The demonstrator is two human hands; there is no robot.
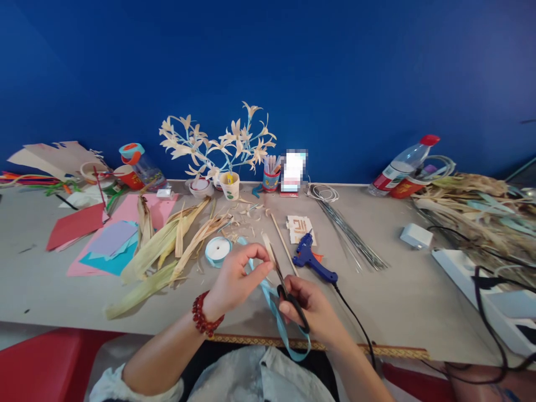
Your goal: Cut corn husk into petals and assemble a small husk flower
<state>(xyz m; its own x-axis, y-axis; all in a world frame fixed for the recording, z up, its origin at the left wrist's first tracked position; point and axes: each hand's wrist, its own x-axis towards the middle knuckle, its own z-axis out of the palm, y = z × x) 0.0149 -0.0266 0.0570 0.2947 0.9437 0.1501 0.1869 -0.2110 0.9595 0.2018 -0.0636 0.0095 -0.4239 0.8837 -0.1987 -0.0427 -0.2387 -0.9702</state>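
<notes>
My right hand [307, 304] is closed around the handles of black scissors [298, 308], whose blades point up and to the left. Between the thumb and fingers of my left hand [240, 276], a small pale piece of corn husk [268, 245] is pinched, right at the scissor blades. Whether the blades are cutting into it I cannot tell. Light blue ribbon [271, 301] runs below both hands and loops over the table's front edge. Its white spool [218, 250] lies just left of my left hand. A blue glue gun [313, 259] rests beyond my right hand.
Corn husks [163, 251] and coloured paper [87, 226] lie left. Behind stand husk flowers [234, 137] in a paper cup [230, 187]. Metal wires [354, 237] lie right of the glue gun. A power strip [469, 296] with cables and a tilted bottle [402, 164] are further right.
</notes>
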